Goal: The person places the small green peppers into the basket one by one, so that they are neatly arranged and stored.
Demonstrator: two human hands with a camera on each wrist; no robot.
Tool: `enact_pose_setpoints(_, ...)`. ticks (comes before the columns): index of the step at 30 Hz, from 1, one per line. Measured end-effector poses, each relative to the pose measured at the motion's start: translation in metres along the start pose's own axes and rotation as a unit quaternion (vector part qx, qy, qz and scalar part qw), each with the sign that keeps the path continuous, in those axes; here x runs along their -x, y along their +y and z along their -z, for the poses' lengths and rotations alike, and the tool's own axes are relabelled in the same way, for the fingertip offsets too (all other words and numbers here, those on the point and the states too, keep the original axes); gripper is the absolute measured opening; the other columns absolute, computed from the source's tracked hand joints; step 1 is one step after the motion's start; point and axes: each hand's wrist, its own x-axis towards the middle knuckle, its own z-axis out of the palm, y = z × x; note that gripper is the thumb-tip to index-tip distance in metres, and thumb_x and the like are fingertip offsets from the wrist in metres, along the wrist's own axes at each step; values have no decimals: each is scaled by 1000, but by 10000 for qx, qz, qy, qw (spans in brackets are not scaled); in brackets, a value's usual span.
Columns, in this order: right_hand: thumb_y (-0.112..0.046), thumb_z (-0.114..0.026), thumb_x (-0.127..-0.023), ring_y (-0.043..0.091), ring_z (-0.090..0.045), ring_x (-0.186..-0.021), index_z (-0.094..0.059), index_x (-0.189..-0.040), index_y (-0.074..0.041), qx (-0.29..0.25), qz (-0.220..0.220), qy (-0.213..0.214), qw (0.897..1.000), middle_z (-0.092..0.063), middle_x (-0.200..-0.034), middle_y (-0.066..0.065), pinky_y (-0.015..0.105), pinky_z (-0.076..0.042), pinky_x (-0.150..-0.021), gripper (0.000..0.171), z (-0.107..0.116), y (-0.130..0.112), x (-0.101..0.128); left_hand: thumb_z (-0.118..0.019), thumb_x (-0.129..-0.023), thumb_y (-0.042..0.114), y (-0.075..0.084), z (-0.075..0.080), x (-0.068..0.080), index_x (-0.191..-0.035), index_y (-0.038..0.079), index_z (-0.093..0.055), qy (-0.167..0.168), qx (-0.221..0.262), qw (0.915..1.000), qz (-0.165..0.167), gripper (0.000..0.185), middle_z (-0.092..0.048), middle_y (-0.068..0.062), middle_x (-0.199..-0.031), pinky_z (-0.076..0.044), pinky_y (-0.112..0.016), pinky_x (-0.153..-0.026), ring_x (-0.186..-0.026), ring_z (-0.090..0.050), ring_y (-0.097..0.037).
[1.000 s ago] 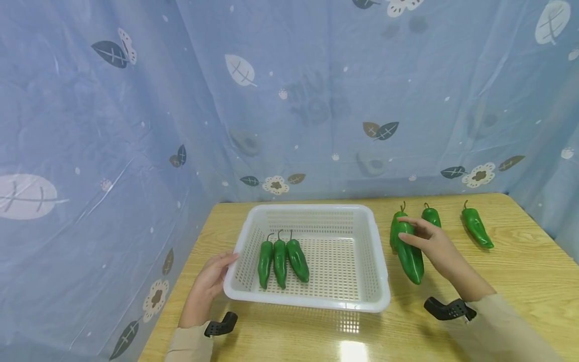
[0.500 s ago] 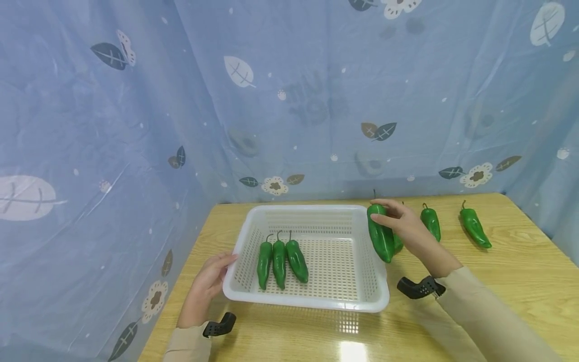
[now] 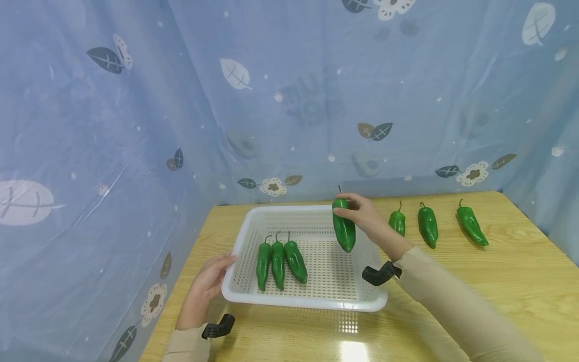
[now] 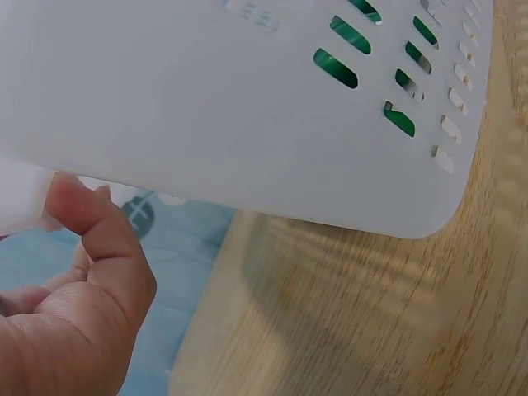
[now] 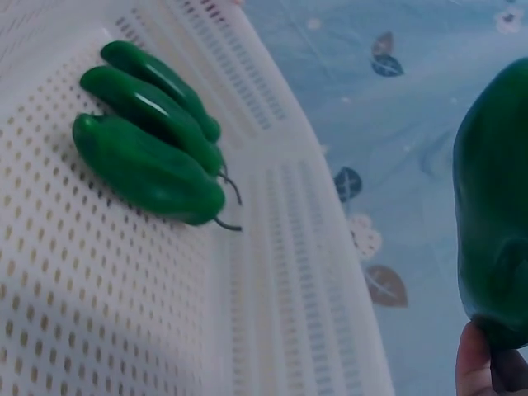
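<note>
My right hand (image 3: 362, 213) grips a green pepper (image 3: 344, 230) by its stem end and holds it tip-down in the air over the right half of the white perforated basket (image 3: 253, 221). In the right wrist view that pepper (image 5: 493, 247) fills the right edge. Three green peppers (image 3: 278, 259) lie side by side on the basket floor at the left, also seen as a row of peppers (image 5: 148, 136) from the right wrist. My left hand (image 3: 210, 281) rests against the basket's left rim, thumb (image 4: 99, 239) on the basket wall (image 4: 247, 124).
Three more green peppers lie in a row on the wooden table (image 3: 497, 281) to the right of the basket: one (image 3: 397, 222), another (image 3: 427, 225) and a third (image 3: 472, 226). A blue patterned curtain (image 3: 289, 100) closes off the back and left sides.
My right hand lifted a pepper off the table at the right and carried it leftward over the basket's rim. The left hand stayed at the basket's left edge.
</note>
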Motion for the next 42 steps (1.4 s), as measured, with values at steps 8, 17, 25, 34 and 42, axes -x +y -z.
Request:
enact_pose_setpoints(8, -26, -63, -91, 33, -52, -116, -47, -137, -13, 314, -211, -104, 9992, -52, -130, 18, 43, -49, -90, 50, -33, -2, -13, -44, -100, 14, 0, -1, 0, -138, -16, -27, 57, -20, 10000, -10, 51, -63, -1, -107, -53, -32, -87, -101, -63, -14)
enact_pose_setpoints(17, -25, -65, -90, 30, -54, -114, -49, -137, -12, 539, -273, -154, 9981, -54, -129, 15, 42, -51, -87, 51, -59, 6, -25, -45, -100, 16, -1, -1, 0, -139, -15, -26, 102, -19, 9999, 29, 54, -63, -2, -110, -52, -32, -89, -104, -61, -14)
enact_pose_setpoints(25, -25, -68, -88, 26, -59, -102, -54, -131, -10, 983, -238, -53, 9949, -61, -117, 14, 36, -55, -77, 48, -76, 15, -32, -45, -100, 15, -1, -1, 1, -140, -14, -25, 125, 33, 9999, 56, 54, -62, -3, -112, -52, -33, -89, -104, -61, -14)
enact_pose_setpoints(34, -26, -67, -88, 27, -60, -103, -54, -132, -10, 1545, -256, -139, 9876, -59, -122, 14, 37, -55, -77, 48, -91, 23, -34, -45, -100, 16, 0, 1, 2, -139, -15, -25, 29, -10, 10000, 41, 54, -62, -3, -111, -52, -33, -90, -104, -62, -15)
enact_pose_setpoints(42, -24, -68, -87, 28, -60, -107, -55, -129, -9, 2352, -119, -217, 9716, -59, -124, 14, 38, -55, -83, 46, -107, 32, -35, -45, -100, 14, 0, -1, 1, -140, -14, -26, 127, 41, 9999, 39, 53, -60, -5, -114, -52, -34, -91, -105, -61, -16)
